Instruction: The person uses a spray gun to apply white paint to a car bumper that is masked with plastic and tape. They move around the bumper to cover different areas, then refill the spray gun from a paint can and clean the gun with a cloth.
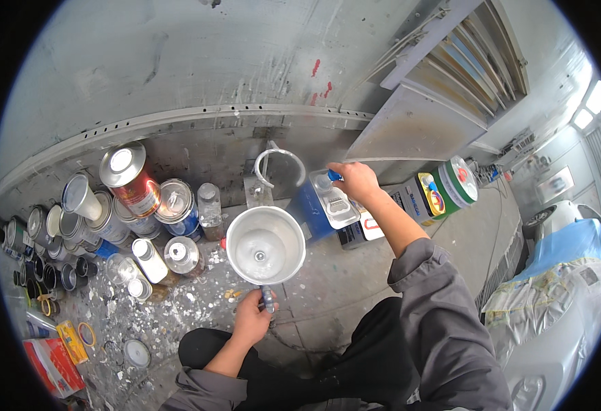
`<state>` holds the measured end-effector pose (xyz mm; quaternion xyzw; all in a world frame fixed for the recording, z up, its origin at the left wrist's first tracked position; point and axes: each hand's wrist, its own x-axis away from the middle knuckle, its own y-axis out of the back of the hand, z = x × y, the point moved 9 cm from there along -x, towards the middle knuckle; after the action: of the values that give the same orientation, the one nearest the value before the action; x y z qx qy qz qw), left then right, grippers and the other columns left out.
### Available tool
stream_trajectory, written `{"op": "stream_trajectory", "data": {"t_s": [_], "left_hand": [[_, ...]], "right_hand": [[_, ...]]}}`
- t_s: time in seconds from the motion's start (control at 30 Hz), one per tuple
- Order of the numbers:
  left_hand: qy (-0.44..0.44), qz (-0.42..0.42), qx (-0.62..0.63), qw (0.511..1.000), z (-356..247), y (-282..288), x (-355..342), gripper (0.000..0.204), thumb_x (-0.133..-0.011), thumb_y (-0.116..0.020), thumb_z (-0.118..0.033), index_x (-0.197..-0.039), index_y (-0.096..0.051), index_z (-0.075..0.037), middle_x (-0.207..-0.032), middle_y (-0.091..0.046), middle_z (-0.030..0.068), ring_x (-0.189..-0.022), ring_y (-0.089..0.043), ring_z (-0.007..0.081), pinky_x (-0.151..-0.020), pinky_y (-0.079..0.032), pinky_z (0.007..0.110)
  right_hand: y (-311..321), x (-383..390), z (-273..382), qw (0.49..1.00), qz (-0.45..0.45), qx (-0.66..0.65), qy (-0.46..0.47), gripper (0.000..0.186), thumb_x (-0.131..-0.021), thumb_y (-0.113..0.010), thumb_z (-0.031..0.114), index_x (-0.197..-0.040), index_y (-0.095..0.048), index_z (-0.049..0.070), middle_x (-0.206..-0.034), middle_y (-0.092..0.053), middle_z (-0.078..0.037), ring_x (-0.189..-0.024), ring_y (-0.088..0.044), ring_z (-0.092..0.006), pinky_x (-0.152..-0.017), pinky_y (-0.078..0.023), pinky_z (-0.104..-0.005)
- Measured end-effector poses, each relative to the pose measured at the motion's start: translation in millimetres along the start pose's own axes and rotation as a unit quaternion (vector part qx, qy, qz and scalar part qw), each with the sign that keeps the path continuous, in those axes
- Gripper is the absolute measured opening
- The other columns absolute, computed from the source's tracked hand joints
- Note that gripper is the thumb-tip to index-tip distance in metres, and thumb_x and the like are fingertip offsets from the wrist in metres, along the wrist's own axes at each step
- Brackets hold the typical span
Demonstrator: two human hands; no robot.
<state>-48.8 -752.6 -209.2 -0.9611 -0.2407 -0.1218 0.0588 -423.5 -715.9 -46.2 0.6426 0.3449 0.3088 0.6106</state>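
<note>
In my left hand is the grey handle of a spray gun, with the fingers wrapped round it. The gun's open white cup faces up toward me, showing a small fitting at its bottom and whitish residue. A bit of red shows at the cup's left side. My right hand pinches a blue cap at the top of a blue canister. Whether that cap is still on the neck, I cannot tell. Behind the cup stands a metal holder with a white hooked ring.
Paint cans, bottles and dark cups crowd the left. Right of the canister stand another container and a green-and-white drum. A leaning panel is behind; a covered car is far right.
</note>
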Motion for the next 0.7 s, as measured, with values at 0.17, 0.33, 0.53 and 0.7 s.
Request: {"op": "stream_trajectory", "data": {"t_s": [0.17,0.33,0.53,0.7], "left_hand": [[-0.015,-0.006,-0.011,1.000,6.4,3.2,0.3,0.020,-0.093,-0.074,-0.003,-0.109,-0.063,-0.004,-0.095,-0.063,-0.0005,-0.084,-0.060,0.0077,-0.079,-0.051,0.028],[0.000,-0.010,0.000,1.000,4.9,4.0,2.2,0.020,-0.093,-0.074,-0.002,-0.110,-0.063,-0.004,-0.094,-0.063,-0.0004,-0.084,-0.060,0.0078,-0.078,-0.051,0.028],[-0.002,-0.015,-0.057,0.998,1.7,2.1,2.5,0.023,-0.091,-0.073,0.000,-0.113,-0.068,0.002,-0.106,-0.076,0.0146,-0.096,-0.076,0.0236,-0.083,-0.058,0.036],[0.003,-0.009,-0.002,1.000,6.5,2.2,1.5,0.026,-0.090,-0.073,0.000,-0.115,-0.067,0.002,-0.108,-0.075,0.0148,-0.096,-0.075,0.0243,-0.082,-0.058,0.037]], "right_hand": [[0.0,-5.7,11.7,0.994,0.011,0.023,0.104,0.048,-0.085,-0.081,0.024,-0.132,-0.070,0.020,-0.111,-0.077,-0.009,-0.099,-0.073,-0.0335,-0.086,-0.058,-0.0463],[-6.6,-18.1,21.2,0.988,0.071,0.059,0.123,0.038,-0.086,-0.080,0.027,-0.122,-0.074,0.017,-0.106,-0.077,-0.014,-0.098,-0.073,-0.0362,-0.083,-0.059,-0.0488],[-29.2,-24.0,-4.1,0.993,0.063,0.013,-0.104,0.045,-0.092,-0.075,0.046,-0.098,-0.077,0.001,-0.095,-0.075,-0.024,-0.093,-0.073,-0.0426,-0.083,-0.059,-0.0514],[-19.1,-22.3,11.5,0.989,0.132,0.050,-0.038,0.050,-0.094,-0.075,0.040,-0.126,-0.067,0.003,-0.106,-0.076,-0.023,-0.100,-0.074,-0.0394,-0.088,-0.059,-0.0486]]}}
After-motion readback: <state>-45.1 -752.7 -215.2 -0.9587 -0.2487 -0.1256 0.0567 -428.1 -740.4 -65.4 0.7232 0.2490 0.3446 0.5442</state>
